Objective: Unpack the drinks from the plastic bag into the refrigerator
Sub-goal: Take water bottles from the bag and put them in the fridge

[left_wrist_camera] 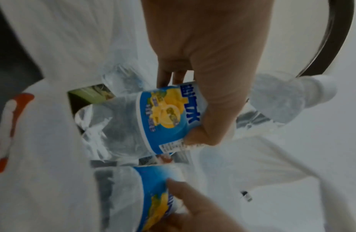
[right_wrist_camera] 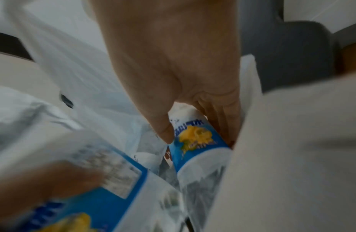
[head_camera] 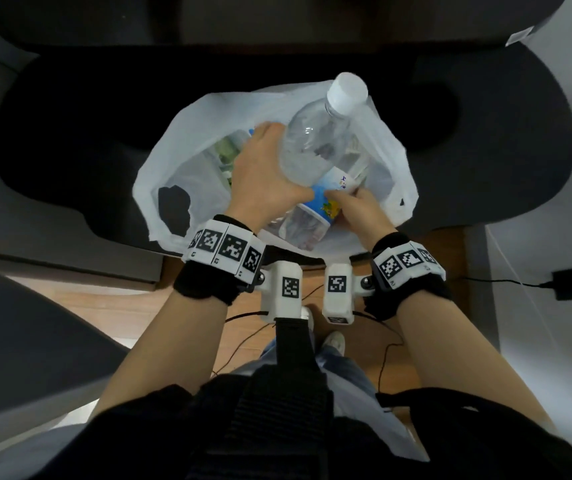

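A white plastic bag stands wide at the mouth on a dark seat. My left hand grips a clear bottle with a white cap, tilted cap-up above the bag's mouth. In the left wrist view my thumb lies on its blue lemon label. My right hand reaches into the bag and grips a second bottle with the same label, thumb on one side and fingers on the other. The refrigerator is not in view.
More packages, one green, lie deeper in the bag. The bag sits on a black cushioned seat. Below is wooden floor with thin cables and a black adapter at the right. A grey surface lies at the left.
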### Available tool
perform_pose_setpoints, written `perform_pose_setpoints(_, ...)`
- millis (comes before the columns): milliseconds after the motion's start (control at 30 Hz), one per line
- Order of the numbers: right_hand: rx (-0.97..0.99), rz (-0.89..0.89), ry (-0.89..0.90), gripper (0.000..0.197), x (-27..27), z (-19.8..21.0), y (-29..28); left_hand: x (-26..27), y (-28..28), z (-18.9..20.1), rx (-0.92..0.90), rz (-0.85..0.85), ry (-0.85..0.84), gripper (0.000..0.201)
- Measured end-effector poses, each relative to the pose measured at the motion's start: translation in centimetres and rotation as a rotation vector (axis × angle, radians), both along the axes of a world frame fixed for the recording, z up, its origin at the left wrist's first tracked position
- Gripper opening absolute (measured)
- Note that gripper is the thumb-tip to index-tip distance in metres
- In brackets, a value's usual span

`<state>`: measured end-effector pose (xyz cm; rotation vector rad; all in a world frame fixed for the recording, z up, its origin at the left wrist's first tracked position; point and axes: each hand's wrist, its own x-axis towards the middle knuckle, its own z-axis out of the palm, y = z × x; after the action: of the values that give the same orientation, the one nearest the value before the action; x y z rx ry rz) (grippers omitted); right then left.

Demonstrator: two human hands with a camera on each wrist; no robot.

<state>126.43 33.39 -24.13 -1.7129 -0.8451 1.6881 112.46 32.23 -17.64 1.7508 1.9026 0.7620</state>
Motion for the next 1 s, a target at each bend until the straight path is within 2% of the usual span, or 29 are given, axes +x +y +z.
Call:
perform_pose_setpoints(133,0.031,-0.019,-0.027,0.054,-1.1,-3.2,0.4,-1.2,-0.7,1.9,0.135,0.06,-0.183,0.067)
perform_pose_setpoints(267,0.024,-0.016,-0.128,0.027,-1.9,-0.5,0.2,-2.5,-0.8,2.9,0.205,0.154,-0.27,0.068)
perform_pose_setpoints(333,0.044,-0.009,-0.184,0.023,-2.0,-0.5,0.2,-3.1,-0.8,3.0,0.221,0.163,-0.298,0.065)
perform_pose_setpoints(367,0.059,-0.006,-0.212,0.029,-2.0,-0.4,0.2,-3.3,-0.8,3.0,0.222,0.167,-0.312,0.062)
perform_pose_setpoints(433,0.085,0.023,-0.262,0.054,-2.1,0.0,0.0,-3.5,-0.7,3.1,0.218,0.174,-0.329,0.062)
perform_pose_setpoints(467,0.094,0.059,-0.274,0.059,-2.2,0.8,-0.1,-3.6,-0.6,3.1,0.216,0.176,-0.331,0.062)
perform_pose_setpoints(533,0.13,0.113,-0.302,0.052,-2.5,2.4,-0.5,-3.7,-0.5,3.2,0.215,0.173,-0.326,0.063)
perform_pose_setpoints(633,0.235,0.159,-0.313,0.079,-2.0,3.5,-0.6,-3.6,-0.6,3.5,0.225,0.153,-0.346,0.061)
perform_pose_setpoints(700,0.265,0.199,-0.262,0.067,-2.0,4.6,-1.0,-3.5,-0.7,3.8,0.241,0.15,-0.341,0.061)
perform_pose_setpoints(767,0.38,0.122,-0.24,0.056,-2.0,6.0,-1.6,-3.4,-1.2,4.2,0.289,0.151,-0.324,0.062)
perform_pose_setpoints(867,0.511,0.097,-0.223,0.069,-1.8,7.7,-2.7,-3.6,-2.6,5.0,0.35,0.129,-0.349,0.061)
perform_pose_setpoints(1000,0.674,0.118,-0.132,0.068,-1.7,9.4,-4.5,-3.6,-5.3,6.0,0.429,0.146,-0.397,0.062)
